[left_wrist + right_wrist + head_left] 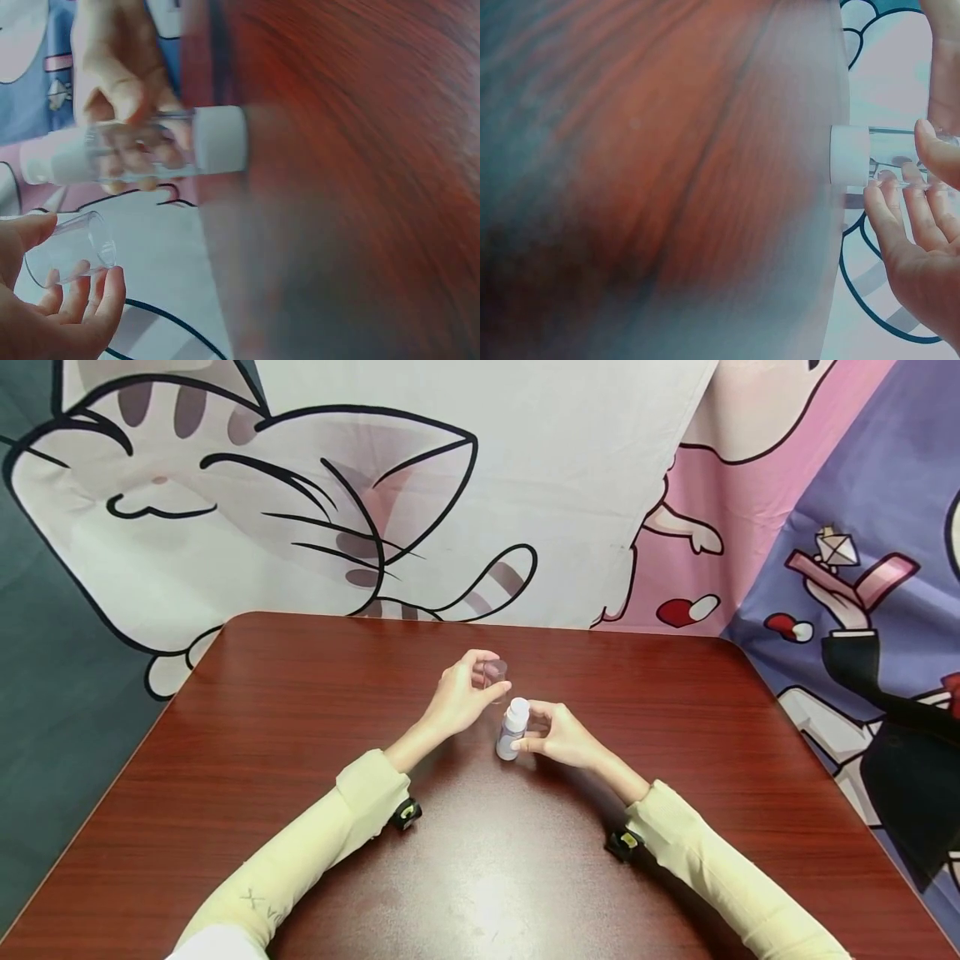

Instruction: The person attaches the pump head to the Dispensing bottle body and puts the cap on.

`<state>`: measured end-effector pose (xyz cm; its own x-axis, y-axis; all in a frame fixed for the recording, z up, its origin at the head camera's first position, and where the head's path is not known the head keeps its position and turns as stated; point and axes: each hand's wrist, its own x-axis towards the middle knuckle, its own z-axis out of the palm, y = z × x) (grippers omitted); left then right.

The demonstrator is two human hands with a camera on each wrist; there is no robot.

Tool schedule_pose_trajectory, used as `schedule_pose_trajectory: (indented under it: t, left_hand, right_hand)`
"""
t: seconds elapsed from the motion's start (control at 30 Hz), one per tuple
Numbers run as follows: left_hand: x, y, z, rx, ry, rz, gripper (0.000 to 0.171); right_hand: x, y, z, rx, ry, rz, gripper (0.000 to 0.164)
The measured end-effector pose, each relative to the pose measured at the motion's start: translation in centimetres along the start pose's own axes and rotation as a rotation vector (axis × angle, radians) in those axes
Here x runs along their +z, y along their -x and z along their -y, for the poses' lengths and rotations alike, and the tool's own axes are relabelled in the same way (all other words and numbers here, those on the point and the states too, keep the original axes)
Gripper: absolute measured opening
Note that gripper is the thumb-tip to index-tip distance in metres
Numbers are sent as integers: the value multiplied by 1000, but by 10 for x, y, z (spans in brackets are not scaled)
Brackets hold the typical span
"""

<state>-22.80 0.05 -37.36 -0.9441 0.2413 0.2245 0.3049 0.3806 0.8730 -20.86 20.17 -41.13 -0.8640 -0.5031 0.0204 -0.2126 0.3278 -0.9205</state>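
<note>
In the head view, a small bottle (pixel 513 732) with a white top and see-through body stands nearly upright near the middle of the table. Its wide white base (pixel 220 140) shows in the left wrist view; whether that base touches the table I cannot tell. My right hand (pixel 561 737) grips the bottle's body from the right, thumb in front and fingers behind. Up and to the left, my left hand (pixel 459 695) holds a clear, hollow cap (pixel 496 671) between thumb and fingers, apart from the bottle. Through the cap (pixel 73 251) the fingertips are visible.
A reddish-brown wooden table (pixel 300 693) spreads beneath both hands, its far edge beyond them. Behind it hangs a cartoon-printed cloth (pixel 570 485). Both sleeves have a small dark wrist camera (pixel 406 813) at the cuff.
</note>
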Motion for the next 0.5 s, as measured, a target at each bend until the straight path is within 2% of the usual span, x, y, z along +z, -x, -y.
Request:
schedule_pose_trajectory:
  t: [0.2,0.5]
  left_hand:
    - [-5,4,-16,19,54,-35,41]
    - [-1,10,-24,78,130,-79,40]
  right_hand:
    - [0,-1,0,7,-2,-9,46]
    - [1,0,0,5,-4,-5,45]
